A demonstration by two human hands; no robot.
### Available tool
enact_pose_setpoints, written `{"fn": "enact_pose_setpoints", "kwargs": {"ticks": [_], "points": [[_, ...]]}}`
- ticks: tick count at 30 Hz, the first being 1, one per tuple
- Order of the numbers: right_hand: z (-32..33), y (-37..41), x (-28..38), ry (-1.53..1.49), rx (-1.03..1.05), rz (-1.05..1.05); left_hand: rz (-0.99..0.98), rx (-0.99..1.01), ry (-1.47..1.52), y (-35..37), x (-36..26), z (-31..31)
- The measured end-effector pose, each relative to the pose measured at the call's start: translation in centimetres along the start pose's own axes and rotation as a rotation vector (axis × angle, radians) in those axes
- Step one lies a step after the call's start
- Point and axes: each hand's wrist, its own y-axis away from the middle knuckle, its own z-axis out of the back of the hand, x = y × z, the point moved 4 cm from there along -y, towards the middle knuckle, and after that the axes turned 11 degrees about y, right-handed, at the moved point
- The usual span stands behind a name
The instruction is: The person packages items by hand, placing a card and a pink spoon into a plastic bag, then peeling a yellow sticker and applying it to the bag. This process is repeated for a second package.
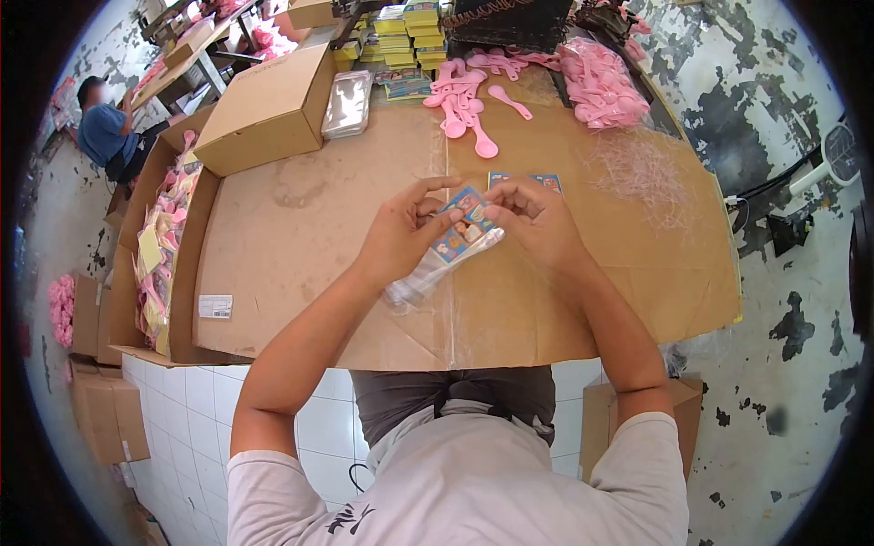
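hands over a cardboard sheet, closed on a picture card and its clear sleeve

cardboard sheet covers the table; a shut brown box sits at its far left corner, and an open carton of pink pieces stands off the left edge. at the far side lie a bag of pink spoons, loose spoons, stacks of yellow cards and a clear tray; thin plastic shreds spread to the right. a second card lies flat just beyond the hands, partly hidden by them. left hand has its fingers curled tight on the sleeve's upper end, and the right hand pinches the picture card's top edge between thumb and fingertips. both are held just above the sheet's middle.
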Motion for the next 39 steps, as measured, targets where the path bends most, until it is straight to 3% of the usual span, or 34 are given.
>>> {"fn": "enact_pose_setpoints", "kwargs": {"ticks": [4, 7, 10, 13, 15, 17, 19, 24, 28, 34, 39], "points": [[-0.7, 0.0, 1.7, 0.250, 0.185, 0.258, -0.025, 0.026, 0.017, 0.0, 0.4, 0.1], [-0.7, -0.2, 1.3, 0.123, 0.272, 0.200, 0.019, 0.030, -0.056, 0.0, 0.4, 0.2], [1.1, -2.1, 1.0, 0.243, 0.094, 0.118, 0.063, 0.001, -0.059, -0.4, 1.0, 0.7], [2.3, -6.8, 0.0, 0.805, 0.122, 0.198, 0.102, -0.015, -0.039, -0.4, 1.9, 1.1], [2.2, -12.1, -4.4, 1.001, 0.106, 0.392, 0.091, 0.006, -0.046, -0.5, 2.1, 1.1], [1.8, -16.5, -6.0, 1.068, 0.081, 0.405, 0.058, 0.046, -0.064, -0.3, 2.4, 1.0], [0.3, -20.4, -5.8, 1.013, 0.056, 0.239, 0.064, 0.069, -0.052, -0.2, 2.2, 0.8], [-2.0, -26.9, -10.2, 1.190, 0.070, 0.073, 0.061, 0.067, -0.060, -0.3, 2.5, 1.1], [-0.9, -26.4, -10.9, 1.236, 0.184, 0.026, 0.089, 0.093, -0.154, -0.2, 2.6, 1.2], [0.7, -20.5, -10.3, 1.053, 0.153, -0.030, 0.024, 0.080, -0.155, -0.3, 2.7, 1.1], [1.4, -17.0, -10.1, 0.926, 0.151, 0.241, 0.102, 0.096, -0.154, -0.1, 2.1, 0.7]]}}
